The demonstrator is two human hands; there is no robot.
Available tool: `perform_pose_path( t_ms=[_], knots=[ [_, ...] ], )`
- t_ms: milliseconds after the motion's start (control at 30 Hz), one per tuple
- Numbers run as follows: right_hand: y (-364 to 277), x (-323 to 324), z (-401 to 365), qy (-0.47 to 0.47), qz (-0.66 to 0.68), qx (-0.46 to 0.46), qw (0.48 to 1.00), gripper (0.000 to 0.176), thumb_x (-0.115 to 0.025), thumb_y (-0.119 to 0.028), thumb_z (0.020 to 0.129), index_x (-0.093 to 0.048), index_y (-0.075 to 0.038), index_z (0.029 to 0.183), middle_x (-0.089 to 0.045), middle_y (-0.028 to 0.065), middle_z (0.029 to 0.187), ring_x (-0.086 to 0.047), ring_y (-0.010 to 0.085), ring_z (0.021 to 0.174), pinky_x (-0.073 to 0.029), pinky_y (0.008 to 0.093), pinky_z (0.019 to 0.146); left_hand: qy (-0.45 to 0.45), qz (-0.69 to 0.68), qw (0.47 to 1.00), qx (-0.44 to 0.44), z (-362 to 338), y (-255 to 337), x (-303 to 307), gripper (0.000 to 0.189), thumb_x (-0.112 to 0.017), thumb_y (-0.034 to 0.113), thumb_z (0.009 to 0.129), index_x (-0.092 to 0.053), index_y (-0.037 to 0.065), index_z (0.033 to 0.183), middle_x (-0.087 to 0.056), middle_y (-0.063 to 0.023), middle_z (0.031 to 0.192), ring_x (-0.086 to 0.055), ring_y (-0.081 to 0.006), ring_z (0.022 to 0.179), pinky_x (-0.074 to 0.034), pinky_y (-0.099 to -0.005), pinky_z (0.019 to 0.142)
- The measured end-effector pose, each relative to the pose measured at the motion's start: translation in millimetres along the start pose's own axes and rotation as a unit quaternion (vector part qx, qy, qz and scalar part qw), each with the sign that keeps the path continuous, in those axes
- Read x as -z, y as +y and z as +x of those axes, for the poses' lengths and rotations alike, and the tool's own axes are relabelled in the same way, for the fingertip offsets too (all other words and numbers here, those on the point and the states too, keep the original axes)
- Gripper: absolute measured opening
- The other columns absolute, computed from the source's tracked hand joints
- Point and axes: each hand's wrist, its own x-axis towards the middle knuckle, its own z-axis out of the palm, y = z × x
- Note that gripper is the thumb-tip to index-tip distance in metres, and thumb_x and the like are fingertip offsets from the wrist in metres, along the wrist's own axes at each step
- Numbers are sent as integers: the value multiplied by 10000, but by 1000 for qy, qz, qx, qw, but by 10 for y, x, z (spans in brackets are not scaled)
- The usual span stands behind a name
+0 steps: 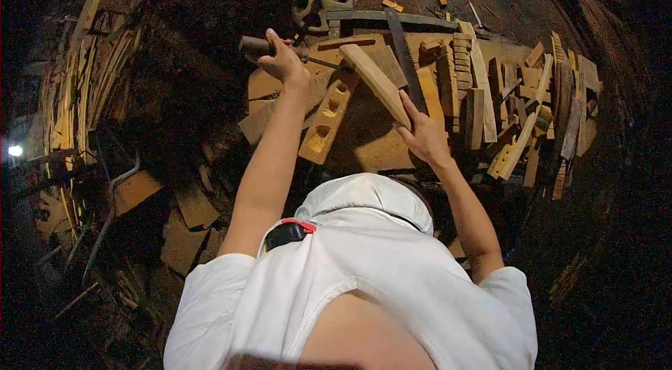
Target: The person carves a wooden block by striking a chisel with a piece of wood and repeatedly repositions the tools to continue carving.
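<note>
My left hand (285, 65) is closed around a tool with a thick dark cylindrical handle (252, 46) and a thin metal shaft (322, 62). The shaft points right, its far end close by the upper part of a pale wooden bar (374, 83). Gripping the lower end of that bar is my right hand (425, 135), with the bar slanting up and left from it. Below the shaft lies a wooden block with several cut holes (327, 118). A hand saw (404, 55) rests just beyond the bar, its blade running toward my right hand.
Many wooden offcuts and strips (518, 111) crowd the right of the work surface (381, 149). A dark metal piece with round openings (311, 11) stands at the back. Long wood strips (73, 104) are stacked at left, near a bent metal rod (112, 209).
</note>
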Motion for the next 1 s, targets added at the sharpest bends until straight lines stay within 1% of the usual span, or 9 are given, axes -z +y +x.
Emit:
perform_pose_path(
  t_ms=[133, 300, 433, 700, 767, 833, 867, 967, 1000],
  knots=[
    [128, -146, 26, 23, -15, 3, 1000, 907, -706, -315, 843, -177, -388, 1576, -663, 246, 870, -676, 425, 849, -533, 515, 739, 112, -43, 991, 62, 344, -364, 142, 698, -580, 471, 987, -269, 57, 1454, -546, -79, 991, -586, -179, 896, -551, -379, 845],
    [238, -231, 103, -4, 112, -2, 994, 852, -717, -347, 848, -255, -360, 1564, -691, 246, 1091, -676, 431, 974, -536, 494, 835, 248, -59, 954, 159, 433, -345, 344, 529, -607, 444, 976, -386, 85, 1295, -564, -91, 1005, -603, -212, 872, -551, -419, 807],
    [273, -177, 34, 7, 234, 12, 972, 805, -721, -374, 855, -317, -335, 1550, -662, 218, 1236, -670, 386, 1076, -523, 451, 910, 83, -243, 961, 99, 620, -267, 413, 457, -703, 360, 925, -410, 125, 1184, -570, -73, 932, -597, -177, 766, -565, -382, 718],
    [260, 11, -74, 30, 221, -75, 972, 786, -719, -360, 868, -326, -344, 1548, -668, 199, 1239, -674, 347, 1081, -523, 412, 913, -134, -25, 978, -159, -203, 404, -63, 608, -757, 366, 887, -352, 92, 1247, -563, -49, 856, -556, -112, 634, -540, -316, 630],
    [240, 5, -107, 38, 201, -84, 975, 789, -720, -360, 866, -324, -348, 1548, -678, 204, 1211, -680, 354, 1060, -527, 412, 902, -139, 60, 981, -124, -95, 167, -135, 574, -769, 339, 884, -423, 98, 1273, -580, -47, 891, -569, -128, 682, -519, -302, 664],
    [224, 6, -122, 42, 211, -40, 976, 779, -675, -324, 888, -299, -311, 1569, -642, 190, 1290, -702, 290, 988, -552, 403, 862, -344, 22, 879, -329, -96, 50, -186, 500, -781, 323, 875, -530, 96, 1243, -610, -53, 931, -589, -139, 764, -503, -288, 722],
    [219, 8, -126, 44, 214, -44, 975, 779, -675, -324, 888, -299, -311, 1569, -642, 190, 1290, -702, 290, 988, -552, 403, 862, -349, 23, 878, -327, -72, 10, -192, 500, -781, 323, 875, -530, 96, 1243, -610, -53, 931, -589, -139, 764, -503, -288, 722],
    [214, -9, -153, 43, 170, -89, 981, 777, -712, -370, 863, -334, -347, 1542, -708, 217, 1084, -701, 383, 954, -543, 438, 822, -464, 405, 621, -486, -475, 423, -33, 652, -837, 389, 793, -535, 65, 1272, -628, -168, 1095, -650, -295, 918, -532, -437, 846],
    [228, -15, -145, 51, 203, -84, 974, 775, -713, -359, 863, -338, -339, 1541, -708, 219, 1078, -701, 387, 951, -543, 445, 812, -443, 458, 613, -467, -495, 261, 75, 793, -838, 463, 758, -477, 58, 1337, -581, -211, 1179, -645, -355, 971, -526, -481, 875]
  ],
)
